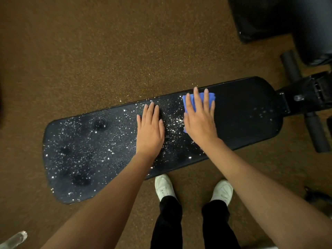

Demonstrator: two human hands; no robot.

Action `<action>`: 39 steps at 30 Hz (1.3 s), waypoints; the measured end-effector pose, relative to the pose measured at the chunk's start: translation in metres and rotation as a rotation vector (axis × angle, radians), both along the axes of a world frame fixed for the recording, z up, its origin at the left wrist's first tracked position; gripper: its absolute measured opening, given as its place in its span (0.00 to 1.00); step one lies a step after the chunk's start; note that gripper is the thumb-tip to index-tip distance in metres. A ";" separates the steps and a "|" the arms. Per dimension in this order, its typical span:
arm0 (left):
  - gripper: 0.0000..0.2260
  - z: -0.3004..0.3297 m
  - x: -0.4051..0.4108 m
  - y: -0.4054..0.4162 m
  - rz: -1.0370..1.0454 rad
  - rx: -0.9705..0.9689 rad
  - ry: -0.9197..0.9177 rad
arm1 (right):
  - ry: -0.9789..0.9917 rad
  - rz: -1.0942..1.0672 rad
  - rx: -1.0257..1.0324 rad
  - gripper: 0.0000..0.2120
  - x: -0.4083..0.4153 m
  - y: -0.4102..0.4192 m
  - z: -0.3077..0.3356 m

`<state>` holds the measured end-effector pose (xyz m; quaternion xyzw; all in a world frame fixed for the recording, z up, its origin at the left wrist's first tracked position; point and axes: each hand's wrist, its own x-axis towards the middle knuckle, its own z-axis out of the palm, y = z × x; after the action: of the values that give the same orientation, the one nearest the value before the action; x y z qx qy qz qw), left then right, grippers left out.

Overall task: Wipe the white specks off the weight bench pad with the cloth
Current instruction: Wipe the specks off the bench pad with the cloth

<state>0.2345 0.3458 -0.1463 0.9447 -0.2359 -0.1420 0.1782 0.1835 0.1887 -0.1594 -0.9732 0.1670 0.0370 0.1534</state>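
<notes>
Right hand (pixel 199 119) lies flat, fingers spread, pinning the blue cloth (pixel 191 99) to the bench pad (pixel 242 119) near its far edge; left hand (pixel 150 132) rests open and empty just beside it. White specks (pixel 89 141) cover everything to the left. The risk: a fast sweep scatters them onto the brown floor (pixel 107 51), or the cloth bunches and skips some.
</notes>
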 end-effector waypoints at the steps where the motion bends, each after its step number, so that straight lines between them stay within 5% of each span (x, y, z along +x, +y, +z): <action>1: 0.22 0.000 0.000 -0.001 -0.006 0.000 0.006 | -0.001 -0.004 -0.014 0.26 -0.004 -0.006 -0.001; 6: 0.24 -0.006 -0.002 -0.003 -0.043 0.013 0.038 | 0.056 -0.274 -0.056 0.26 0.011 -0.024 -0.001; 15: 0.28 -0.006 -0.001 -0.003 -0.035 0.000 0.032 | -0.025 0.160 -0.059 0.26 0.029 -0.002 -0.005; 21: 0.27 -0.008 -0.002 -0.001 -0.046 -0.004 0.027 | 0.012 -0.118 -0.062 0.26 0.040 -0.016 -0.005; 27: 0.27 -0.007 -0.001 -0.002 -0.038 -0.018 0.038 | -0.050 0.322 -0.073 0.27 0.024 -0.029 -0.003; 32: 0.27 -0.006 -0.001 -0.001 -0.052 -0.014 0.038 | 0.002 -0.002 -0.040 0.26 0.037 -0.028 -0.004; 37: 0.27 -0.006 -0.001 -0.002 -0.031 -0.020 0.039 | -0.059 0.383 -0.055 0.28 0.020 -0.027 -0.003; 39: 0.28 -0.005 -0.001 -0.002 -0.036 -0.016 0.043 | -0.069 0.333 -0.057 0.26 0.022 -0.042 -0.003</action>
<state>0.2337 0.3442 -0.1513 0.9356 -0.2502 -0.1635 0.1881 0.2059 0.1472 -0.1624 -0.9921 -0.0012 0.0236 0.1231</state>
